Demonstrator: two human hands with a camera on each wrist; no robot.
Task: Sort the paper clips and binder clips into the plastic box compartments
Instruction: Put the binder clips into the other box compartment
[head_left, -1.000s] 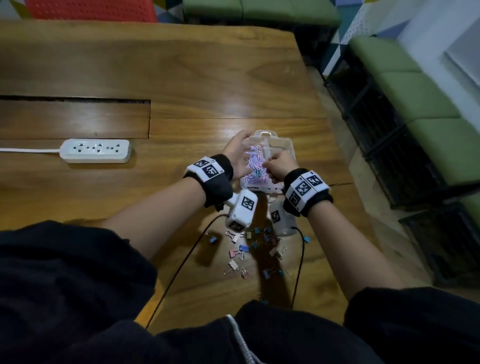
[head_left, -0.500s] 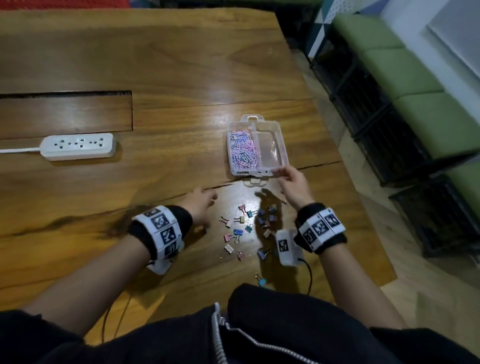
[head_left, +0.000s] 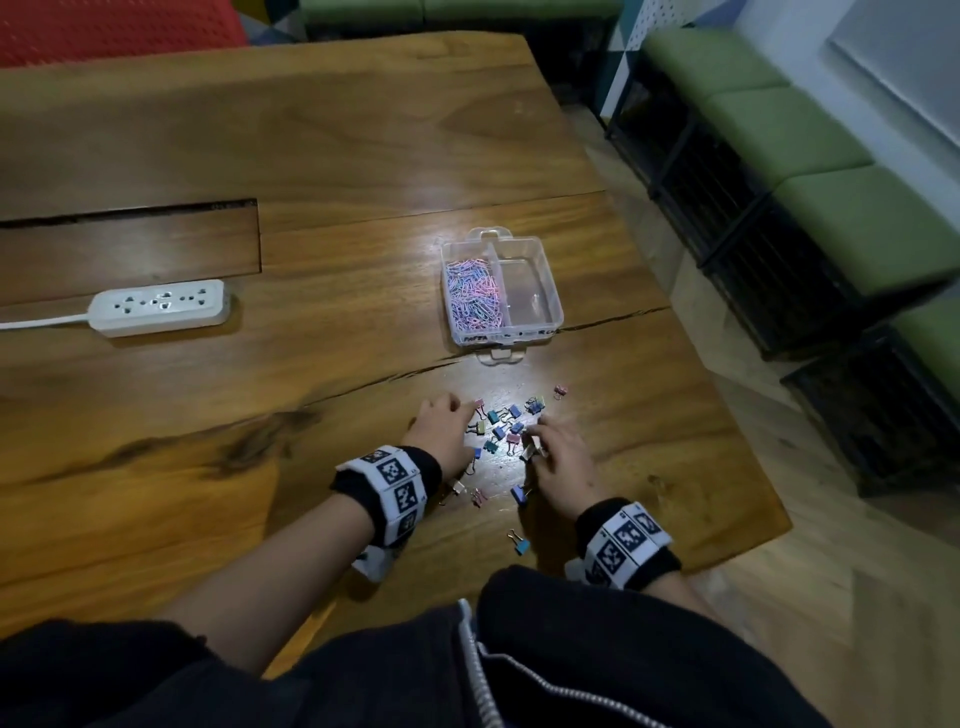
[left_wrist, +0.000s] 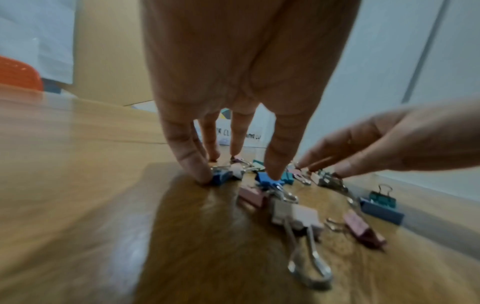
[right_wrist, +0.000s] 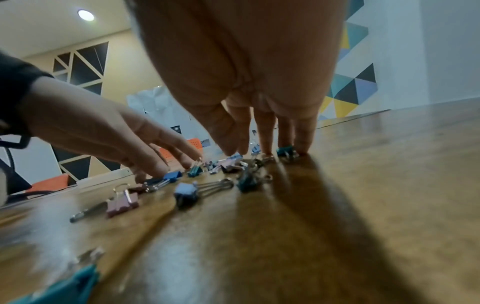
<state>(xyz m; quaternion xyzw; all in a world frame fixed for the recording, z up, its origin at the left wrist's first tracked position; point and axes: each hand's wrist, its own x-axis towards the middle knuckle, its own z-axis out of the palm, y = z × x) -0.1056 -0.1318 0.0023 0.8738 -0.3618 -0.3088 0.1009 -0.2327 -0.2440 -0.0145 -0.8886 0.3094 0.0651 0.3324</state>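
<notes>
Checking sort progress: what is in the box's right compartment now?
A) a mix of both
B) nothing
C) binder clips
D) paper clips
B: in the head view the plastic box has its right compartment bare, with paper clips filling the left one.

The plastic box (head_left: 501, 291) is carrying handwritten labels on its near wall, facing the binder clips (head_left: 501, 428); in the head view the writing is showing as dark strokes too small to read. In the left wrist view, the same near wall (left_wrist: 239, 133) is showing blurred letters resembling "CL", with the rest illegible. The wristbands (head_left: 397, 483) are displaying black-and-white square code markers, not readable text.
</notes>
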